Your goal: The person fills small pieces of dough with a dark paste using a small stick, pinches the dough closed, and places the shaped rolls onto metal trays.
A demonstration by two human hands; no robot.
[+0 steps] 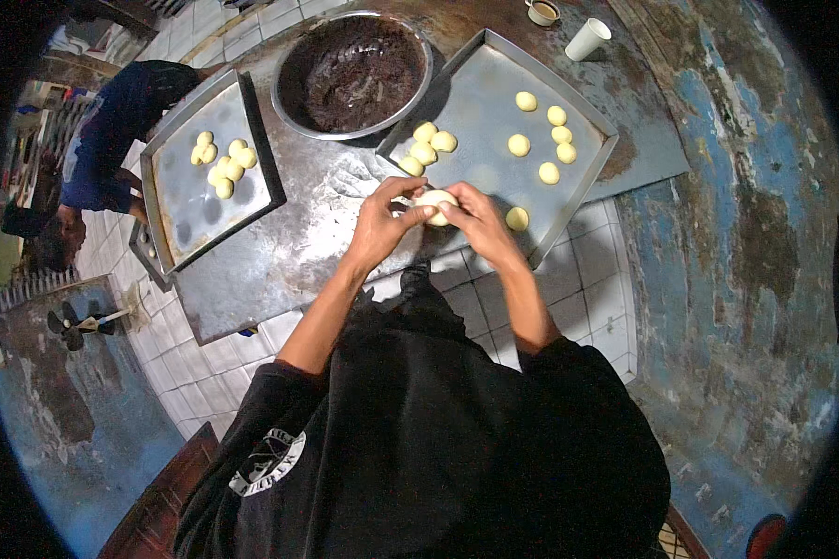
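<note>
Between my two hands, over the near edge of the table, is a pale yellow piece of dough [435,199]. My left hand [388,216] grips it from the left with thumb and fingers, and my right hand [476,219] pinches it from the right. Just beyond lies a metal tray [480,149] holding several dough balls: a cluster [424,142] at its left corner, others spread at the right, and a single ball [517,219] near my right hand. Behind my left hand stands a steel bowl [289,119] of dark brown crumbly filling [364,79].
At the left a second metal tray [179,182] carries two groups of dough balls. A person [112,130] bends down beside it. White flour [345,182] dusts the table [242,289]. A white cup [588,40] and a cup of brown drink [543,11] stand at the far right.
</note>
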